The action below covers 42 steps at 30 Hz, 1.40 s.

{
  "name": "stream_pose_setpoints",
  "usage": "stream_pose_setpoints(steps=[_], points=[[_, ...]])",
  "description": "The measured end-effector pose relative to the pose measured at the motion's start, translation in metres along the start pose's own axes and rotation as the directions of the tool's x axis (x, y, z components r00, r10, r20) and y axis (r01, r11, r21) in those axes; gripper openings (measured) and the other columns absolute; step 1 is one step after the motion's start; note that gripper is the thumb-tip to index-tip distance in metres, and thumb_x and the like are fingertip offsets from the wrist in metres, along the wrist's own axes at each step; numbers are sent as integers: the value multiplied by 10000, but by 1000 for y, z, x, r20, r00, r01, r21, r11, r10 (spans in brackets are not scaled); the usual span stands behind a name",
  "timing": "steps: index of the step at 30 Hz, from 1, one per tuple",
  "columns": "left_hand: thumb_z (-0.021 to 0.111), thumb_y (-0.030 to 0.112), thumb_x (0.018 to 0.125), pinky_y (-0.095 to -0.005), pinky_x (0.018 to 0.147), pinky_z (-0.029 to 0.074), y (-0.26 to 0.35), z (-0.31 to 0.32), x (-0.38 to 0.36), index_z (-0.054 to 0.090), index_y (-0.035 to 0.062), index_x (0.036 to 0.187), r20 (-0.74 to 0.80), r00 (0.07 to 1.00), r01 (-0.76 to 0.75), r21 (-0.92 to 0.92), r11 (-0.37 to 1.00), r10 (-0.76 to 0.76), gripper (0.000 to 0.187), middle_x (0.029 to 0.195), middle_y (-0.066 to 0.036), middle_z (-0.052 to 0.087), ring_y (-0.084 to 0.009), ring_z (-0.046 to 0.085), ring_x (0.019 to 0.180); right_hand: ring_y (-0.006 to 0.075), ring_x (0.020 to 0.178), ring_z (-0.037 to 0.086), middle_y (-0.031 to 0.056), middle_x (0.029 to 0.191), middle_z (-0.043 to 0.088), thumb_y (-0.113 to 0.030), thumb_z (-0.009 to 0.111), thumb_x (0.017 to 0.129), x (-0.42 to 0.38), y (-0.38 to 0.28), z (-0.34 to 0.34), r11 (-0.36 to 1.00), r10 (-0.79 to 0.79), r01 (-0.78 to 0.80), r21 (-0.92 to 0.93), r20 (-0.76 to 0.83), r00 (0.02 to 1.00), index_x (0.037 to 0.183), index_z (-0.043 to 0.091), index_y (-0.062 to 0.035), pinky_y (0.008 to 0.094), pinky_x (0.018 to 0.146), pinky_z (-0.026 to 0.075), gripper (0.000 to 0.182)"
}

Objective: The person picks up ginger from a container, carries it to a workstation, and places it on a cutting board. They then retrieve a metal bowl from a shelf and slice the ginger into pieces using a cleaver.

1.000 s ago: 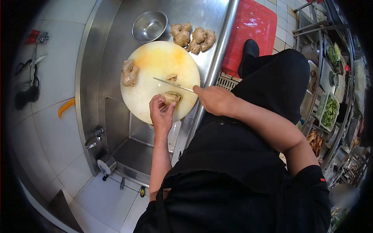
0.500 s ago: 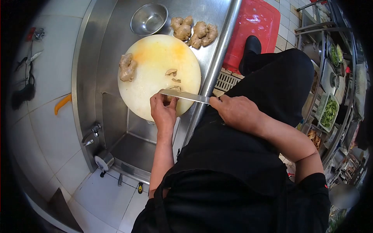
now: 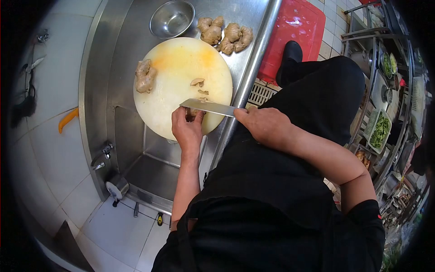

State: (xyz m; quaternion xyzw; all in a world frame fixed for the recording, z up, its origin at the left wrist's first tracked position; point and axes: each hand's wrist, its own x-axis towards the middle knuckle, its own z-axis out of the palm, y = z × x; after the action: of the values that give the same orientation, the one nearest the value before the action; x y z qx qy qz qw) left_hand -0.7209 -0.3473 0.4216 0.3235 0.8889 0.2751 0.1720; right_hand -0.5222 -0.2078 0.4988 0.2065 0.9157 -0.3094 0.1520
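Observation:
My left hand [image 3: 188, 131] is closed on a piece of ginger [image 3: 192, 113] near the lower edge of the round cutting board [image 3: 181, 86]. The knife [image 3: 210, 108] lies across that piece, its blade pointing left and hiding part of it. Its handle is in my right hand [image 3: 267, 124], whose fingers are wrapped round it. A few ginger scraps [image 3: 197, 82] rest on the board just beyond the blade. One whole ginger root [image 3: 145, 76] sits at the board's left edge.
Beyond the board stand a metal bowl [image 3: 172, 19] and more ginger roots [image 3: 235, 38] on the steel counter. A sink basin [image 3: 152, 174] opens below the board. On the right, a rack holds a basket of greens [image 3: 379, 131]; a red mat [image 3: 292, 31] lies on the floor.
The knife and my right hand have shifted slightly left, and the blade now covers more of the held ginger. The whole view has moved a little.

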Motion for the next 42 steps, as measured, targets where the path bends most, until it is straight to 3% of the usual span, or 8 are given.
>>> stream_pose_setpoints(steps=[7,9,13,16,19,24,27,42], points=[[877,123,793,-345,718,570,-12,7,-1,658,9,1184,-43,997,-62,-118,991,58,462,1103,-125,650,-230,677,806,425,829,702,239,893,677,-104,473,980,32,12,12,994,56,-65,84,109,993,1215,484,-38,534,721,559,244],[866,160,829,-346,739,576,-21,3,-1,642,18,1161,54,996,78,-313,946,-64,425,1125,-114,663,-210,688,839,436,836,697,251,884,682,-106,474,982,37,18,14,995,56,-67,77,133,990,1220,481,-25,545,729,552,251],[854,214,862,-348,745,572,-21,-11,-1,612,22,1118,86,978,207,-225,952,-192,402,1095,-110,689,-209,699,849,456,859,681,265,870,677,-111,479,992,32,21,16,981,56,-60,182,28,998,1203,467,11,566,759,528,244],[842,247,878,-342,737,564,-33,-11,3,583,27,1076,69,983,179,-122,976,-172,393,1031,-106,706,-215,699,823,449,871,687,258,876,682,-95,485,971,20,10,13,972,66,-64,228,0,998,1186,479,11,563,774,531,239],[818,252,902,-331,726,552,-48,-4,10,584,33,1058,-38,999,13,-272,962,-24,356,980,-102,713,-206,699,813,434,874,694,242,888,691,-87,491,949,11,3,11,978,76,-74,194,-2,997,1182,497,-5,550,778,544,247],[753,194,950,-330,738,553,-33,-19,19,610,14,1032,248,956,246,-371,895,-160,243,872,-102,734,-194,714,801,412,860,692,212,894,673,-110,493,959,-3,2,10,989,50,-42,140,-57,997,1185,506,-37,525,765,556,238],[736,173,955,-324,731,556,-20,-21,16,661,6,1030,194,980,90,-203,975,-50,198,856,-106,744,-196,726,782,437,829,689,215,933,658,-144,505,990,-8,1,7,988,37,-29,152,-48,998,1132,513,-55,554,719,555,167],[787,156,907,-344,762,576,0,-22,14,698,-24,1092,265,961,130,-170,977,-82,273,961,-158,772,-230,762,856,415,780,708,223,965,648,-115,540,937,-5,-4,-3,998,29,-27,65,-26,999,1189,503,-73,518,665,570,258]])
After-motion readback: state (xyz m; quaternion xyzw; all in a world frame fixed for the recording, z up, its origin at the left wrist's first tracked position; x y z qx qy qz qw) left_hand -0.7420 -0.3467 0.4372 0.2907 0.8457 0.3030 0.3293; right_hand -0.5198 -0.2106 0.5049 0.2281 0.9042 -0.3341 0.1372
